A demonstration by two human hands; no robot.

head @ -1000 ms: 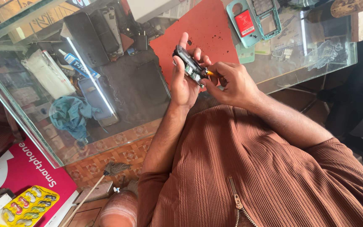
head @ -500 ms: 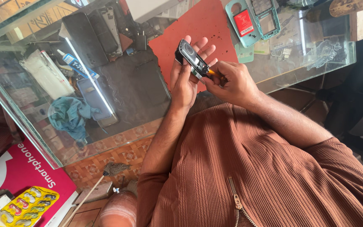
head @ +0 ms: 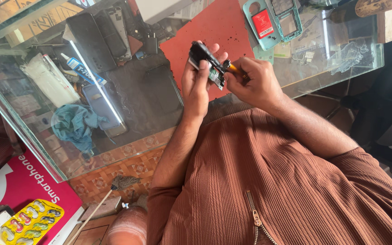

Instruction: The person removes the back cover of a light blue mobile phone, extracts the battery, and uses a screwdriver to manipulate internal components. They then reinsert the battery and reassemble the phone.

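Above the red mat (head: 214, 27), left hand (head: 196, 86) grips a phone (head: 206, 63); teal case (head: 273, 22) beyond.

Screwdriver (head: 233, 69) tip perhaps behind phone (head: 206, 61)

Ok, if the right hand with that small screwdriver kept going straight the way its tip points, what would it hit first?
The right hand aims its screwdriver at the opened phone held in the left hand. It would meet the phone's exposed circuit board first; the tip looks already at it, though contact is unclear.

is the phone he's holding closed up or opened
Opened: the small dark phone in the left hand shows its bare green circuit board, with the right hand putting a screwdriver to it.
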